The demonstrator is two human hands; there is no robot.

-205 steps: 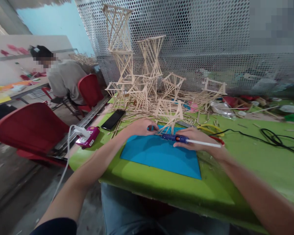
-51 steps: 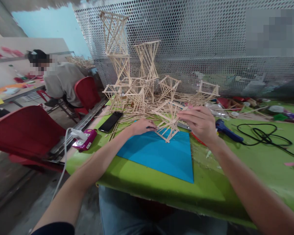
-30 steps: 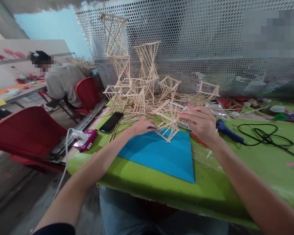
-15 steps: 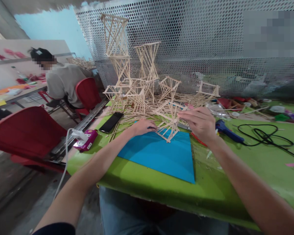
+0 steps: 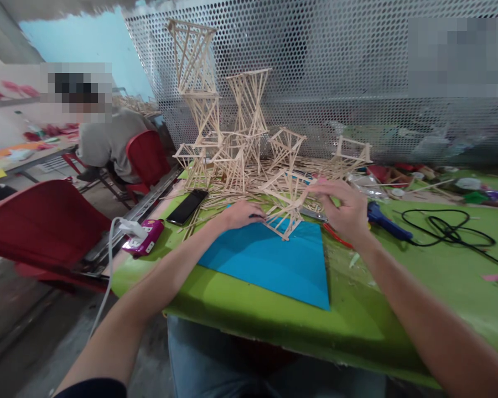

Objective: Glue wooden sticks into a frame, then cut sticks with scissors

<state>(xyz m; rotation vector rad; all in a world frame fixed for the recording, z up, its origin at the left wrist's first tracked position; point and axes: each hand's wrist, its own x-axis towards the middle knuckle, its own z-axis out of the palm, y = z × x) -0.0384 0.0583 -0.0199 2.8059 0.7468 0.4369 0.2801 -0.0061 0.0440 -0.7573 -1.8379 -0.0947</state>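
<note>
A small tower frame of thin wooden sticks (image 5: 291,205), narrow at its waist and wider at both ends, stands on a sheet of blue card (image 5: 269,271). My left hand (image 5: 244,214) rests low beside it, its fingers closed on the left corner of the base; a dark object shows at the fingertips. At the upper right corner is my right hand (image 5: 345,207), with fingers stretched towards the sticks and the thumb apart. Whether those fingertips touch the frame is hard to see. Scissors with red handles (image 5: 337,236) lie partly under the right hand.
A blue glue gun (image 5: 388,222) with a coiled black cable lies on the green table (image 5: 440,298). Taller stick towers (image 5: 197,61) and loose sticks stand behind. At left are a phone (image 5: 187,207), a purple power strip (image 5: 144,239), red chairs (image 5: 45,221) and a seated person (image 5: 108,141).
My right hand has shifted slightly right, and its thumb has come away from the frame's corner. The left hand and the frame stay in place.
</note>
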